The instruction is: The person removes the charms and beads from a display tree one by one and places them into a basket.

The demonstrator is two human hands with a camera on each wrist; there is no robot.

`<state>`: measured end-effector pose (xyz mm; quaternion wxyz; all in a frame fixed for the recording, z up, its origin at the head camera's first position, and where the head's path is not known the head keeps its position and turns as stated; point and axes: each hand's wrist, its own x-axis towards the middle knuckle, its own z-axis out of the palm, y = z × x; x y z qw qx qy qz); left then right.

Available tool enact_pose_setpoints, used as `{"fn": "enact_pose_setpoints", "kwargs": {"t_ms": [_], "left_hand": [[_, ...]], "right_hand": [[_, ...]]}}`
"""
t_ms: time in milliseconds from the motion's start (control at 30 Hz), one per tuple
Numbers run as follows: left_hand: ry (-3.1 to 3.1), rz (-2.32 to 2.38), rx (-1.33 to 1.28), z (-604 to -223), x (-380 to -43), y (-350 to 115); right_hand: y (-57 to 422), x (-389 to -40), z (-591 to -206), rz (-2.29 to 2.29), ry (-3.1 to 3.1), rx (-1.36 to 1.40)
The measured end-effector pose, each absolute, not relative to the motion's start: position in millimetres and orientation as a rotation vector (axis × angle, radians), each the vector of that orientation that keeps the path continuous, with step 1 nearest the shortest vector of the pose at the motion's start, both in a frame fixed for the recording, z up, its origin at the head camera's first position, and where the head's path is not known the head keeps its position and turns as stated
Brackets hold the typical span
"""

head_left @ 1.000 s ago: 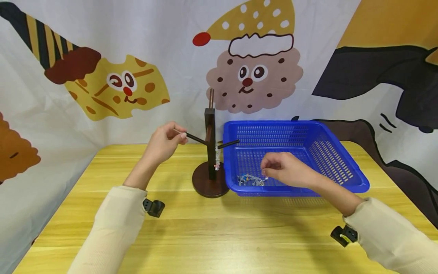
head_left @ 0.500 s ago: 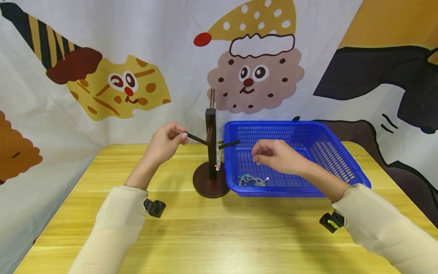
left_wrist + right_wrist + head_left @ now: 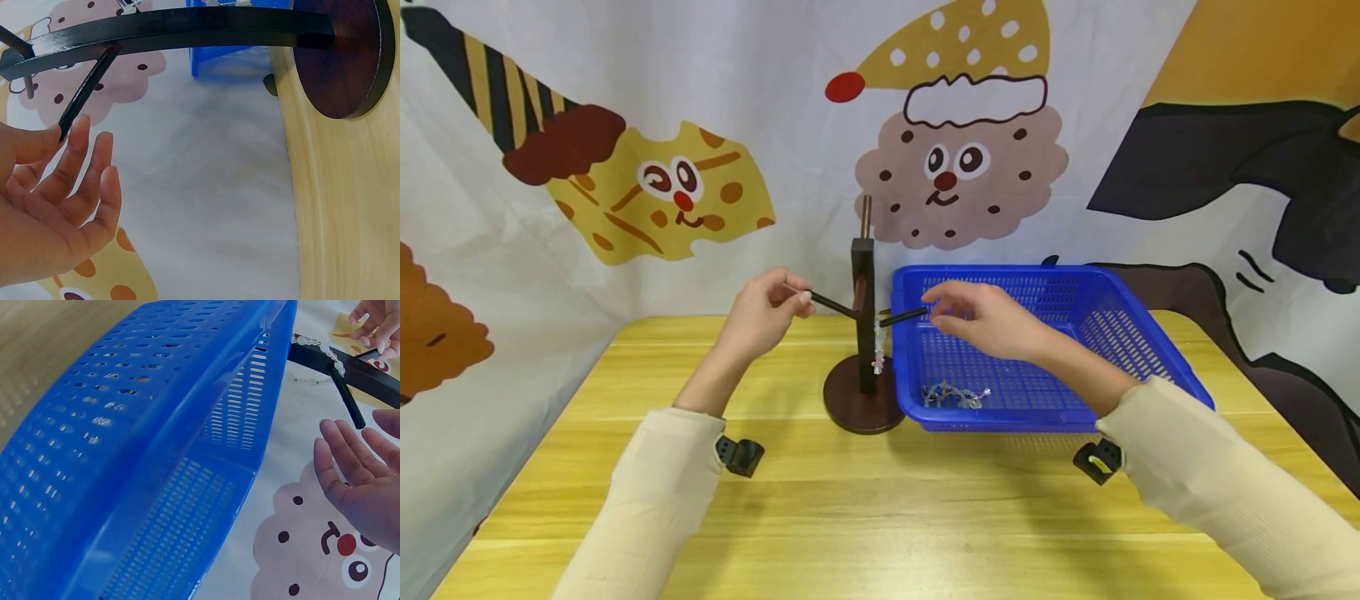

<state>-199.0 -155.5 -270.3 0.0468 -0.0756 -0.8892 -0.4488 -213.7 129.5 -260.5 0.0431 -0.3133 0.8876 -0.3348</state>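
Note:
A dark wooden jewelry stand (image 3: 863,333) with a round base (image 3: 863,408) stands upright on the table. My left hand (image 3: 762,315) pinches the tip of its left peg (image 3: 90,84) between thumb and forefinger, the other fingers loosely bent. A bracelet of clear beads (image 3: 325,353) hangs from the right peg (image 3: 349,400). Beside that peg's tip is my right hand (image 3: 977,321), thumb and fingers apart around it; in the right wrist view a gap shows between them and the peg. More beaded bracelets (image 3: 955,395) lie in the blue basket (image 3: 1000,419).
Right of the stand, the basket's left wall comes close to the round base. A wooden table (image 3: 820,517) carries both. Behind it hangs a white cloth (image 3: 805,125) printed with cartoon figures.
My right hand has moved up and left, from above the bracelets in the basket to the right peg's tip. My left hand keeps its place on the left peg.

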Motion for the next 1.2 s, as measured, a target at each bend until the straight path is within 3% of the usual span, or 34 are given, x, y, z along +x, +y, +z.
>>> {"fn": "enact_pose_setpoints", "kwargs": {"t_ms": [1200], "left_hand": [[-2.564,-1.452,-0.261,-281.8,-197.9,-154.9]], "right_hand": [[115.7,-224.3,-264.2,-1.134,2.675,-0.933]]}}
